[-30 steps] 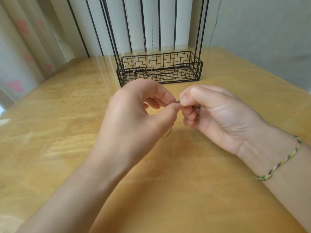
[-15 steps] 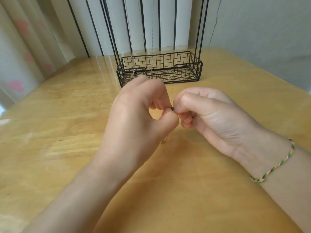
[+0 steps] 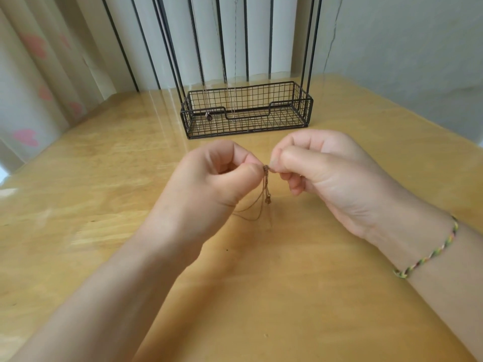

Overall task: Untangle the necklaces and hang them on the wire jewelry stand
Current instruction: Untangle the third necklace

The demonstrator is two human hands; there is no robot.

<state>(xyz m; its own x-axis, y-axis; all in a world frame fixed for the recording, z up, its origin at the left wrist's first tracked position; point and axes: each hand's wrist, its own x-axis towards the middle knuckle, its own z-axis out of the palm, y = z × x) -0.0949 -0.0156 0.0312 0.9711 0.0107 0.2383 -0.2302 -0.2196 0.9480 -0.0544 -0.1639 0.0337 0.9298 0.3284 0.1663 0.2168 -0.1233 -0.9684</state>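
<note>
Centrally in the frame, the left hand [image 3: 214, 178] and right hand [image 3: 321, 168] both pinch a thin tangled necklace [image 3: 265, 189] above the table [image 3: 78, 178]; the wire jewelry stand [image 3: 245, 111], upper centre, holds hanging chains [image 3: 234, 74].

The tabletop [image 3: 78, 178] is honey-yellow wood with pale grain streaks and a glossy sheen. At its far edge the wire jewelry stand [image 3: 285, 118] is black, its basket a square grid; silvery chains [image 3: 234, 61] hang in it. The necklace [image 3: 266, 184] is brownish gold. The braided bracelet [image 3: 428, 254] mixes green, yellow and pink. The curtain [image 3: 34, 74] is cream with pink blotches; the blinds [image 3: 258, 35] are white
</note>
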